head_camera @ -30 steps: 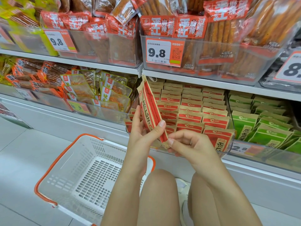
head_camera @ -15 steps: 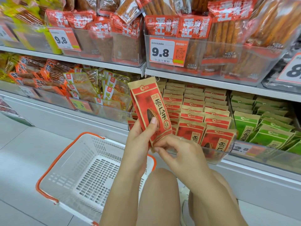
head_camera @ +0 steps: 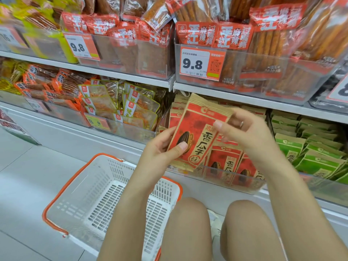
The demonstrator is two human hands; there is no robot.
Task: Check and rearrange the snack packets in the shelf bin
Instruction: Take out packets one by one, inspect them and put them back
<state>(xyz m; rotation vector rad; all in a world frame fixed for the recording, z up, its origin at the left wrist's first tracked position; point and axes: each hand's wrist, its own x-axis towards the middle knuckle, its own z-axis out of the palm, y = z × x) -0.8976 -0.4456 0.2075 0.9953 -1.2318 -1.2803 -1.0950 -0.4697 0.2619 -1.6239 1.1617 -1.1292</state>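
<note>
A red and kraft-brown sunflower-seed packet is held upright in front of the shelf, its printed face towards me. My left hand grips its lower left side, with the thumb pressed on the front. My right hand is raised at the packet's upper right edge with the fingers curled. It is blurred, so I cannot tell whether it grips the packet. Behind and below, the clear shelf bin holds several rows of the same red packets standing upright.
A neighbouring bin on the right holds green packets. Orange snack packs fill the bin to the left. Bins with 9.8 price tags sit on the shelf above. A white basket with an orange rim stands on the floor by my knees.
The packet turned from edge-on to face me and rose. My right hand left the packet's bottom corner and moved up to its upper right edge. My left hand kept its hold.
</note>
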